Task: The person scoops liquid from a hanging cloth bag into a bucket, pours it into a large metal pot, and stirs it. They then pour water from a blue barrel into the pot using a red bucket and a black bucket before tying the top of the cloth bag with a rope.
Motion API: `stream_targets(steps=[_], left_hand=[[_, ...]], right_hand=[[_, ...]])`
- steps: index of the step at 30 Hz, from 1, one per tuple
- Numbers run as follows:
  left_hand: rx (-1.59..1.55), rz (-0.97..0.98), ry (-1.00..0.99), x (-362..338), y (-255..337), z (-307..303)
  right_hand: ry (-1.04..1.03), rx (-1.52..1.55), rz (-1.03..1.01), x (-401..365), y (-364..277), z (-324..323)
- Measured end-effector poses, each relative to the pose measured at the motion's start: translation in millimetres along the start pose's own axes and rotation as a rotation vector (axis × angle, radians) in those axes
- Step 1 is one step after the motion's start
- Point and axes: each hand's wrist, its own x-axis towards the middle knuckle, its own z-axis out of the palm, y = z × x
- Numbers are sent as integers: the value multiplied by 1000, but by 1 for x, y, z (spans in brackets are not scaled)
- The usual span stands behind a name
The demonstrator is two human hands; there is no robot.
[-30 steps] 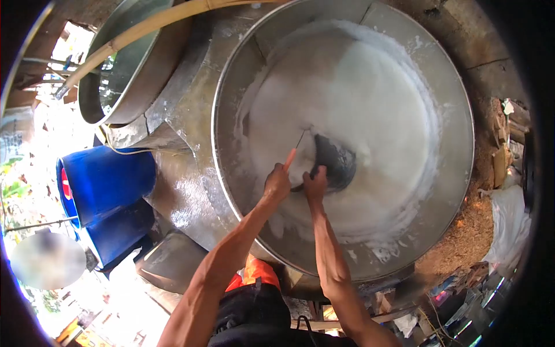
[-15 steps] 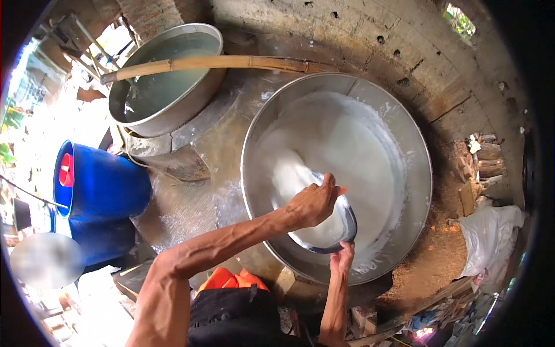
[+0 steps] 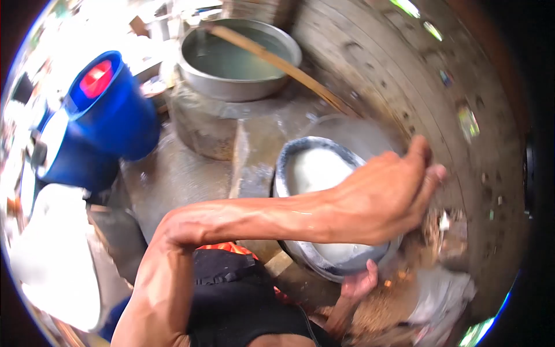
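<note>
A dark-rimmed basin (image 3: 283, 168) of white liquid is in front of me, its right side partly hidden by my left arm. My left hand (image 3: 384, 196) is raised over that side, large and blurred. Its fingers are bent and point to the upper right; whether they touch the rim is hidden. Lower down, my right hand (image 3: 357, 283) is at the basin's near edge, its thumb up against the rim. Behind and below the basin, the large metal vat (image 3: 347, 124) shows only in part, smeared by motion.
At the top, a second metal vat (image 3: 237, 87) holds cloudy liquid, with a bamboo pole (image 3: 277, 61) across it. Blue barrels (image 3: 124, 121) stand at left, one with a red item (image 3: 96, 79) inside. A pale sack (image 3: 439, 298) lies lower right, by a concrete wall (image 3: 399, 75).
The view has turned and shifted. The basin has risen and come nearer my body. My left hand has moved right and looks much larger; my right hand stays at the near edge.
</note>
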Motion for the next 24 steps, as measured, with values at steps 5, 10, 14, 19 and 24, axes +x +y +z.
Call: stream_targets(steps=[5,10,14,19,24], left_hand=[[64,-95,146,-81,62,-65],[169,-119,380,-187,85,-141],[306,-85,618,-271,102,-188],[415,-179,849,-369,142,-256],[563,-132,1175,-467,183,-317]], right_hand=[[-202,-158,117,-18,41,40],[-442,-293,316,-30,141,93],[-673,-283,530,-53,230,129],[-799,-235,772,-104,345,196],[-1035,-443,779,-193,424,287]])
